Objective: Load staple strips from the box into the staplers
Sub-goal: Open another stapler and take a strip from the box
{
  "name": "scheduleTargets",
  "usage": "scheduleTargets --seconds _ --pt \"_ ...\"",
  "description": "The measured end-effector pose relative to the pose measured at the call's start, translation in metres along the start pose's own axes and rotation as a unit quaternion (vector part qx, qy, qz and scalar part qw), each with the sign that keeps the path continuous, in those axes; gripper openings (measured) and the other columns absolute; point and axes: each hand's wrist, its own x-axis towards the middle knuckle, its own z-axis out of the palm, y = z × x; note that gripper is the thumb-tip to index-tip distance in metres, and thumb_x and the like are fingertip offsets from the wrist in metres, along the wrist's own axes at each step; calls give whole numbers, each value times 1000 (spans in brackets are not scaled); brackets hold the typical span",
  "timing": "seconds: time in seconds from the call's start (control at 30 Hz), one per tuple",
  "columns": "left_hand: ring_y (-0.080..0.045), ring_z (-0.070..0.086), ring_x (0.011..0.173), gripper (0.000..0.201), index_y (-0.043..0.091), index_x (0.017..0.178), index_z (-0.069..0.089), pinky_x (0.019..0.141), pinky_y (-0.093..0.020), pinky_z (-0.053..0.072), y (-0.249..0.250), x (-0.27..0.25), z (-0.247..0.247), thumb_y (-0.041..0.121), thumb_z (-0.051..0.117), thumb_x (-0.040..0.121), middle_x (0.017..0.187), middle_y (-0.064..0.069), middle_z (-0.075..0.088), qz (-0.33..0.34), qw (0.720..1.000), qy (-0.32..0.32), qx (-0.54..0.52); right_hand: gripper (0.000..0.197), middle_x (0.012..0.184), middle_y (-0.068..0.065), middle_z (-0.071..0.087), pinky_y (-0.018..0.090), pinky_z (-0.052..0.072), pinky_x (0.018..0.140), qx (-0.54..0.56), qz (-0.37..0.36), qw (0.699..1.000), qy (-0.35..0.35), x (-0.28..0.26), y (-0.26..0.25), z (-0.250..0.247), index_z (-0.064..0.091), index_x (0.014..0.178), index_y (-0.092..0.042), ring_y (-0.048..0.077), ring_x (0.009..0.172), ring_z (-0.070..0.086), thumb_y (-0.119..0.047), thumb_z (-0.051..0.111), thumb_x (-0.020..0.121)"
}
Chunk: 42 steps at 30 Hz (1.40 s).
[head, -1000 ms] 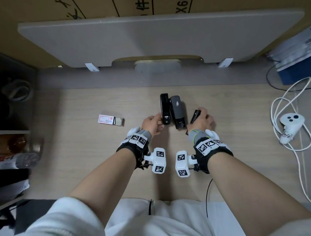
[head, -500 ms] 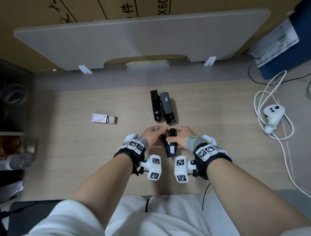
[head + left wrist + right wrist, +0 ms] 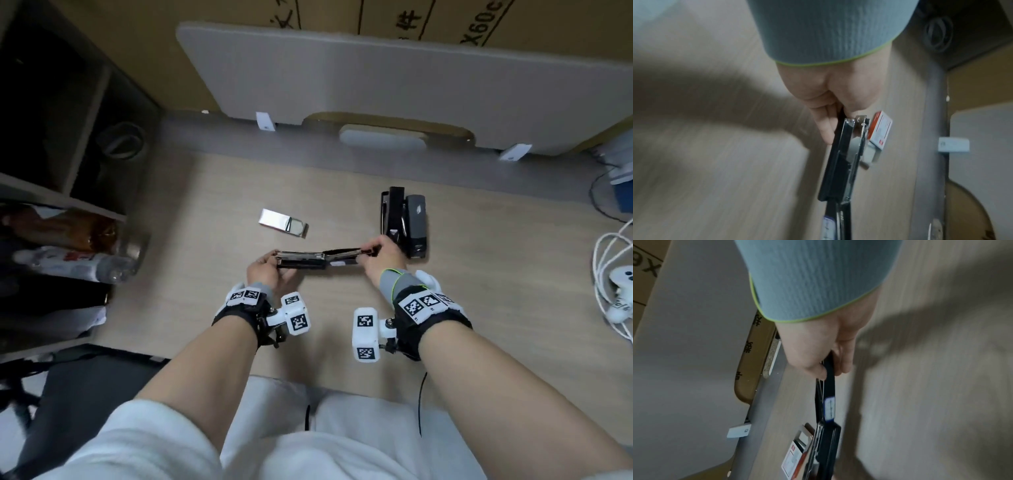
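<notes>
A black stapler with a silver metal staple channel [image 3: 310, 259], swung fully open, is held just above the pale wooden desk [image 3: 205, 308], its long axis running left to right. The left hand [image 3: 265, 272] grips the channel end; the right hand [image 3: 382, 257] pinches the lid end. A small red-and-white staple box [image 3: 282, 222] lies just behind it.

stapler [image 3: 308, 259] now swung open flat, hands [image 3: 265, 272] spread apart
</notes>
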Motion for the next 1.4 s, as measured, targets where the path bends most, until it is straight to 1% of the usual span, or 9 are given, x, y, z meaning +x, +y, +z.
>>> scheduleTargets --seconds 0.2,0.37,0.43,0.6,0.8,0.97,1.1,1.27,1.4 --pt "-22 65 61 31 9 117 59 42 -27 55 24 31 -30 -5 37 101 85 -15 63 12 999 -10 46 29 97 -2 64 23 44 84 -65 1 998 11 5 -6 39 66 102 -22 21 95 61 -2 62 82" --pt "-20 64 91 39 8 111 67 82 -22 49 30 60 -51 -12 44 88 103 -8 68 114 968 -4 222 37 119 3 64 31 48 94 -115 19 991 61 9 -20 65 62 110 -26 25 109 61 -5 59 80" --pt "-17 62 93 34 10 110 66 87 -22 46 36 64 -55 -7 47 88 106 -3 68 134 961 0 242 34 122 3 61 34 44 99 -139 29 987 80 10 -25 71 62 112 -26 27 115 56 -12 60 80" --pt "-17 63 64 27 24 86 62 77 -33 56 57 80 -55 0 50 90 100 -4 71 135 966 -14 220 36 121 -1 59 36 33 103 -228 2 968 108 7 -51 91 60 112 -30 25 123 44 -26 62 77" --pt "-25 67 87 34 27 105 62 85 -40 56 84 86 -39 5 53 81 95 5 69 182 929 -89 308 16 100 -6 69 31 46 87 -210 -49 975 57 18 -79 118 69 94 -32 23 106 56 -28 61 81" --pt "-25 69 92 38 28 110 60 87 -45 57 97 101 -28 11 61 76 108 -2 70 186 906 -125 358 15 91 -1 75 30 54 81 -103 13 994 32 36 -91 144 71 95 -24 23 88 69 -22 63 83" --pt "-27 68 76 28 31 92 62 81 -48 59 96 112 -17 29 63 64 87 3 68 162 891 -144 398 22 98 4 72 29 53 84 -87 86 992 36 50 -87 152 70 100 -22 29 91 67 -14 58 84" --pt "-25 65 70 34 28 81 61 81 -50 58 83 126 -2 51 69 58 81 -3 73 139 891 -158 403 13 87 3 68 23 42 71 -76 136 988 21 57 -87 141 66 90 -20 28 84 63 -23 54 88" --pt "-27 73 74 16 25 72 62 77 -44 60 95 104 12 36 74 71 75 -1 74 151 886 -160 409 23 80 7 74 33 57 75 -48 157 986 23 69 -81 141 71 83 -16 32 77 69 -30 53 81"
